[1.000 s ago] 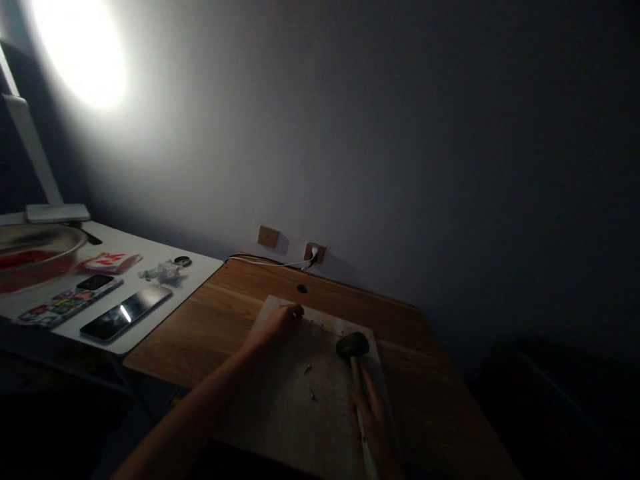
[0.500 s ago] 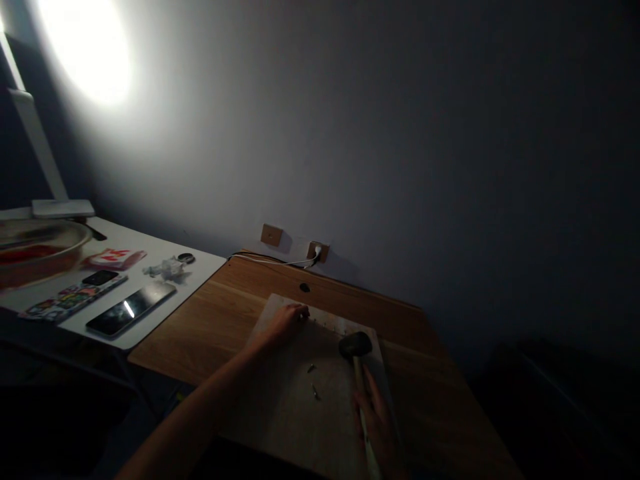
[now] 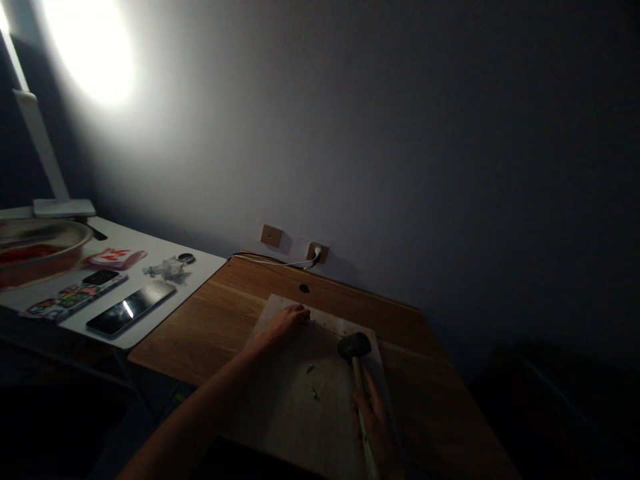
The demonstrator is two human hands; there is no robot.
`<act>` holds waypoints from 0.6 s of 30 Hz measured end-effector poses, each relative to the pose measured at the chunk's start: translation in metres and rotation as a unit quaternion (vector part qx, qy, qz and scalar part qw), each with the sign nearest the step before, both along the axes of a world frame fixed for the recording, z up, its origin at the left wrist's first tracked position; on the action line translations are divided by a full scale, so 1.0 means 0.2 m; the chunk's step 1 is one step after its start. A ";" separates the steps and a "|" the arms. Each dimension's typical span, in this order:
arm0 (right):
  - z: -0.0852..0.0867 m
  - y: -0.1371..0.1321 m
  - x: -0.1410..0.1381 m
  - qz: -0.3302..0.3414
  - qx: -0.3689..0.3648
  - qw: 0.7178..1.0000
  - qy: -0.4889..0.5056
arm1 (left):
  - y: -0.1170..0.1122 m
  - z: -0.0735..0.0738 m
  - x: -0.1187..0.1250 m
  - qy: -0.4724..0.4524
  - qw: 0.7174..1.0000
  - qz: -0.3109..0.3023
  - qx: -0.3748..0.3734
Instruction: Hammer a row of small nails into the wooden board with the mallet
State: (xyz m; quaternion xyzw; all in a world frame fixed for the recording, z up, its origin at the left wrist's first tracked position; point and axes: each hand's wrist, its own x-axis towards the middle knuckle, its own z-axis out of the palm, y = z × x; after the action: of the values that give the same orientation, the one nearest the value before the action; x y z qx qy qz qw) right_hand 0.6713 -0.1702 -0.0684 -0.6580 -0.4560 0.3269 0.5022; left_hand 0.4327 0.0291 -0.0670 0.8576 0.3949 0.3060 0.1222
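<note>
A pale wooden board [image 3: 300, 427] lies on the brown wooden table. At its far left corner is my left hand [image 3: 289, 320], fingers drawn together in a pinch; whatever is between them is too small and dark to name. From there a row of small upright pieces like nails or screws [image 3: 334, 329] runs right along the board's far edge. My right hand [image 3: 373, 415] grips a mallet by its light handle [image 3: 367, 448], with the black head [image 3: 355, 345] over the board's right side. Two small metal pieces, one [image 3: 310, 368] above the other [image 3: 315, 392], lie loose mid-board.
Left of the wooden table [image 3: 200, 327], a white table [image 3: 200, 270] carries a phone [image 3: 131, 308], a patterned case [image 3: 65, 300], a crumpled wrapper [image 3: 169, 268], a red-and-white packet [image 3: 115, 258], a large bowl [image 3: 75, 243] and a lamp [image 3: 47, 157]. A plugged socket [image 3: 319, 252] is on the wall behind.
Almost everything stays in place. The mallet head and both hands show only a very slight shift; my grip on the mallet is the same.
</note>
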 end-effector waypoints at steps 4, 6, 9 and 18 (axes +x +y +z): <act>0.02 -0.01 0.00 -0.009 0.002 1.000 -0.015 | 0.00 0.01 0.00 -0.011 1.000 0.013 -0.024; 0.03 0.00 0.00 0.004 0.004 1.000 -0.017 | 0.01 0.01 0.01 -0.021 0.999 0.020 -0.045; 0.03 0.02 -0.03 0.024 -0.003 1.000 -0.010 | 0.02 0.01 0.00 -0.041 0.997 0.017 -0.067; 0.20 0.27 -0.29 0.131 -0.028 0.991 0.009 | 0.01 0.00 0.00 -0.071 0.996 0.013 -0.058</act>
State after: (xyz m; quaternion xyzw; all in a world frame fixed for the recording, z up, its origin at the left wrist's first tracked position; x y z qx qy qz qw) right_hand 0.6128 -0.1169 -0.0291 -0.6038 -0.5241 0.4085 0.4403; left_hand 0.4321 0.0308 -0.0664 0.8200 0.4136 0.3440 0.1955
